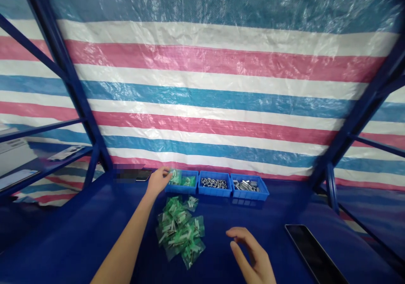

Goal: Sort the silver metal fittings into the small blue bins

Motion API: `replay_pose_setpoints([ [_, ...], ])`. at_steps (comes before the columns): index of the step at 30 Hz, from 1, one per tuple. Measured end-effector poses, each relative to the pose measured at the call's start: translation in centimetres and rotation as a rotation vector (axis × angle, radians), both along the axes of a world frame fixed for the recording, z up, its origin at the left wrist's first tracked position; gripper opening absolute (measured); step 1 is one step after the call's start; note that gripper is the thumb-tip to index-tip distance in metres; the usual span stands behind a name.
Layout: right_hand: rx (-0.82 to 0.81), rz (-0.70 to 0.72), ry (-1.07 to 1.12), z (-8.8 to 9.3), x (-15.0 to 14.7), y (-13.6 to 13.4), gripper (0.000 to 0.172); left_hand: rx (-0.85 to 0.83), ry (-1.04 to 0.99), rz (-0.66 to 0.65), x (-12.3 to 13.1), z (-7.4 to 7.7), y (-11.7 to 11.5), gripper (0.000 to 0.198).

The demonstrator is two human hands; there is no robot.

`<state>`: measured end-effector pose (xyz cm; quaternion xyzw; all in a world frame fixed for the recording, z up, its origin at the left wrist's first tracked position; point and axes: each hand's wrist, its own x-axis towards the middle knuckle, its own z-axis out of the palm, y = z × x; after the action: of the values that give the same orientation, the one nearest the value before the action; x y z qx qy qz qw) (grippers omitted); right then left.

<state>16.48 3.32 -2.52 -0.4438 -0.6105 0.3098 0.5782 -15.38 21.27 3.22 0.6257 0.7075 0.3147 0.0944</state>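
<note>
My left hand [158, 182] reaches to the far left rim of a blue plastic bin [186, 187] holding small green plastic bags. Its fingertips are at the bags there, and I cannot tell whether they grip one. Two more blue bins stand beside it: the middle one [213, 190] holds short grey metal pieces, and the right one [248, 194] holds longer metal pieces. A heap of green bags [179, 229] with metal parts inside lies on the table in front of the bins. My right hand [249, 250] hovers right of the heap, fingers curved apart, holding nothing.
The bins and heap sit on a blue table [278, 210]. A black tablet [313, 254] lies near its right edge, and a dark phone [141, 175] lies behind my left hand. Blue steel uprights [66, 77] and a striped tarpaulin [205, 86] stand behind.
</note>
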Motion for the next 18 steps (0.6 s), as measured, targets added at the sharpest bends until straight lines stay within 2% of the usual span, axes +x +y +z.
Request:
replay_pose_setpoints([
  [5,0.021,0.04,-0.031,-0.4,0.5,0.0,0.014,-0.031,0.232,0.028,0.6,-1.0,0.3,0.025],
  [10,0.002,0.051,-0.094,-0.5,1.0,0.0,0.015,0.032,0.345,0.091,2.9,-0.1,-1.4,0.028],
  [12,0.001,0.048,-0.094,-0.7,0.9,0.0,0.015,0.032,0.376,0.032,4.5,0.0,-2.8,0.024],
  [15,0.002,0.043,-0.081,-0.8,0.5,0.1,0.015,-0.041,0.417,-0.117,7.1,-0.9,-5.3,0.012],
  [18,0.006,0.055,-0.067,-0.4,-0.3,0.0,0.017,-0.102,0.448,-0.193,9.2,-2.3,-7.3,0.027],
])
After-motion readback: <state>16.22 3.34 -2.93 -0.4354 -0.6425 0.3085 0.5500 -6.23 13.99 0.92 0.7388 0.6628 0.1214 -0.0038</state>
